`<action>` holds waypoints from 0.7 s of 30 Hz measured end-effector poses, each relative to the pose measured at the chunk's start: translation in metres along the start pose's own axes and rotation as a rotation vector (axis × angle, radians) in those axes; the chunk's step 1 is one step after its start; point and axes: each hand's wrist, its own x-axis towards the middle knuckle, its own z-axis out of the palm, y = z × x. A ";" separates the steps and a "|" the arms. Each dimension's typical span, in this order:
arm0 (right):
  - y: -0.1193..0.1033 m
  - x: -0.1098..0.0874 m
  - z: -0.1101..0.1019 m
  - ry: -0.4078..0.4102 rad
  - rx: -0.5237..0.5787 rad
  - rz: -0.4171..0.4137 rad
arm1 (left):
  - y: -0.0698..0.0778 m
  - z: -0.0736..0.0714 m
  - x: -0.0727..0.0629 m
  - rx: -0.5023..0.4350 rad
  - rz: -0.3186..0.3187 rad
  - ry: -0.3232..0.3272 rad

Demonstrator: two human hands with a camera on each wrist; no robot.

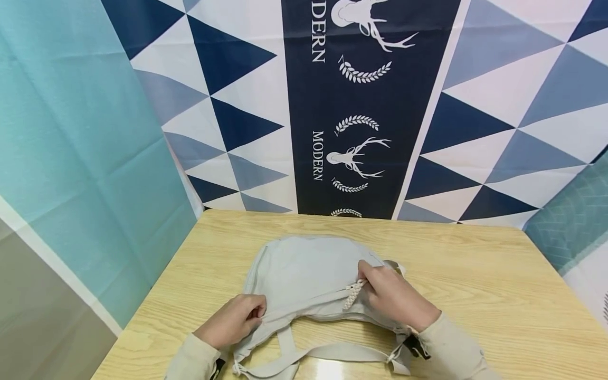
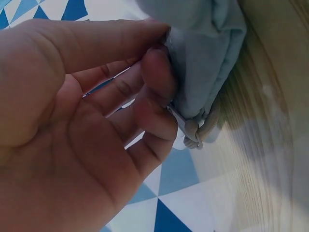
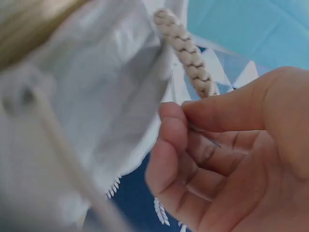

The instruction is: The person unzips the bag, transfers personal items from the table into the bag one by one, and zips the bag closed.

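Observation:
A light grey fabric bag (image 1: 309, 266) lies on the wooden table, its long zipper running across the side nearest me. At the bag's left end, my left hand (image 1: 230, 321) pinches the fabric edge between thumb and curled fingers; the left wrist view shows the pinched bag (image 2: 200, 67) close up. My right hand (image 1: 399, 295) is at the right part of the zipper and pinches the zipper pull, which carries a braided cream cord (image 1: 352, 295). In the right wrist view the braided cord (image 3: 188, 55) sticks out past the thumb. The slider itself is hidden by the fingers.
A grey strap (image 1: 344, 352) loops toward me from the bag, and a black buckle (image 1: 416, 347) sits by the right sleeve. The wooden table (image 1: 480, 285) ends at a patterned cloth (image 1: 351, 105) behind. A turquoise curtain (image 1: 90, 132) hangs on the left.

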 end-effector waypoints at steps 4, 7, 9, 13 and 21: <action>0.011 -0.001 -0.013 -0.017 0.022 -0.012 | 0.001 0.000 0.000 0.007 -0.012 0.009; 0.022 -0.004 -0.022 -0.059 0.059 0.026 | 0.001 -0.001 0.000 0.018 -0.018 0.018; 0.030 -0.005 -0.026 -0.095 0.093 0.062 | 0.002 -0.001 0.000 0.023 -0.022 0.020; 0.045 -0.008 -0.031 -0.130 0.130 0.103 | 0.002 -0.001 -0.001 0.025 -0.031 0.016; 0.072 -0.009 -0.036 -0.138 0.108 0.161 | 0.004 -0.003 -0.001 0.021 -0.040 0.014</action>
